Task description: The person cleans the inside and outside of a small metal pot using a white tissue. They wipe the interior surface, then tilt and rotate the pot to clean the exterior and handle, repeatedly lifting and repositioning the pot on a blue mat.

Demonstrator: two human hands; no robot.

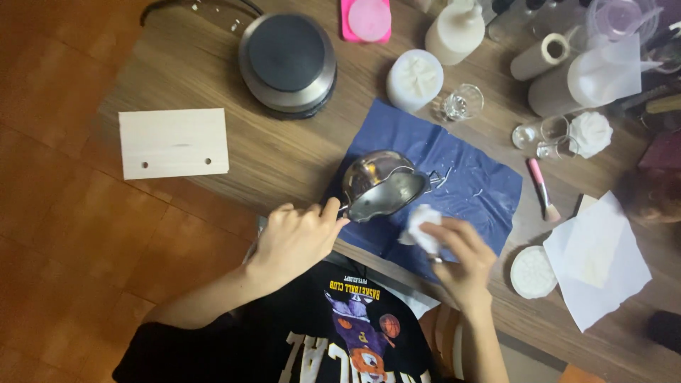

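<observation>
Nearest to us, our left hand [294, 237] pinches the handle end of a small steel melting pot [383, 186], fingers closed round it, so the pot lies up and to the right of that grip, tipped on its side with its mouth turned toward our right hand. Its long axis runs from the left-hand grip out to the spout on the far right. Our right hand [461, 259] is curled shut on a crumpled white tissue [423, 225], which sits just beside the pot's lower rim; this hand is the nearer one to the opening. Under both lies a blue plastic sheet [468, 184] on the wooden table [284, 152]. Outward from there: a round white candle [415, 79], a small clear glass [462, 101], a pink-handled brush [542, 188], a white round lid [532, 272] and white paper [603, 262] to the right. Farther back stand a round electric hotplate [287, 62], a pink square mould [367, 20] and a white bottle [455, 32]; a pale rectangular wooden board [174, 142] with two holes lies to the left.
</observation>
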